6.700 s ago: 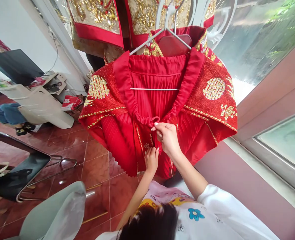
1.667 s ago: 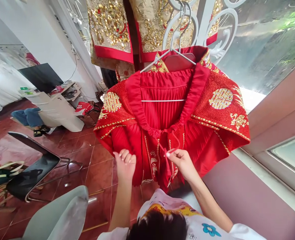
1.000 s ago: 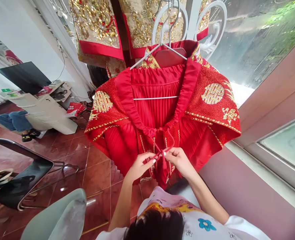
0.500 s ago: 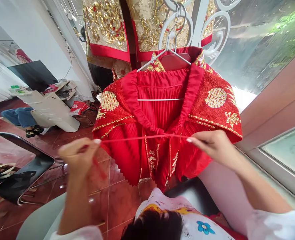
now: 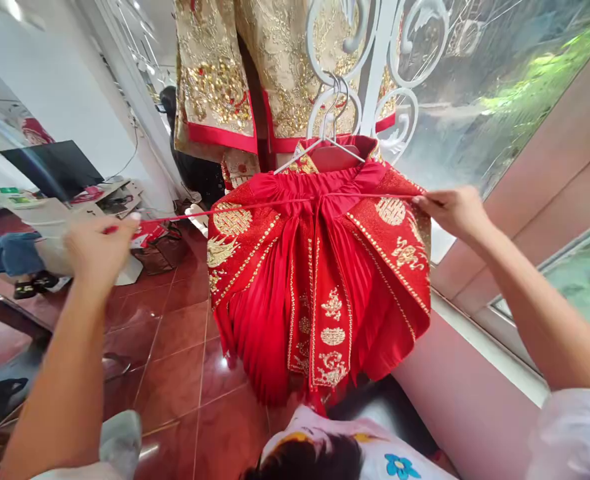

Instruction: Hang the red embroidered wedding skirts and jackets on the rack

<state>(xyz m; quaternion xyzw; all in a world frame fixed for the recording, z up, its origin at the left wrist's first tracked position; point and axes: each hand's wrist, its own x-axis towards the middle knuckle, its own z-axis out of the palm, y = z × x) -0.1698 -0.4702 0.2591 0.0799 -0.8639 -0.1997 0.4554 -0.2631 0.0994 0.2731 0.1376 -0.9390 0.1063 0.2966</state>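
A red pleated skirt (image 5: pixel 265 300) with gold embroidery hangs in front of me on a white wire hanger (image 5: pixel 299 156). Its waist is gathered, and a thin red drawstring (image 5: pixel 195 215) comes out at the front middle. My left hand (image 5: pixel 97 250), closed in a fist, grips one end of the drawstring out to the left. Out to the right, my right hand (image 5: pixel 452 210) pinches the other end. The string runs taut across the waist between both hands. Behind the skirt, part of another red garment with a gold-trimmed collar (image 5: pixel 305 162) shows.
Gold-beaded garments (image 5: pixel 215 87) hang behind, beside a white scrolled metal frame (image 5: pixel 365 67). A window (image 5: pixel 505 80) is at the right. On the left are a black chair (image 5: pixel 9 320), a desk with a monitor (image 5: pixel 49 173) and a seated person's legs (image 5: pixel 12 257).
Both hands have moved up and farther apart, pulling the drawstring. The waist opening has drawn together into tight gathers, and the skirt's front now hangs more upright in view.
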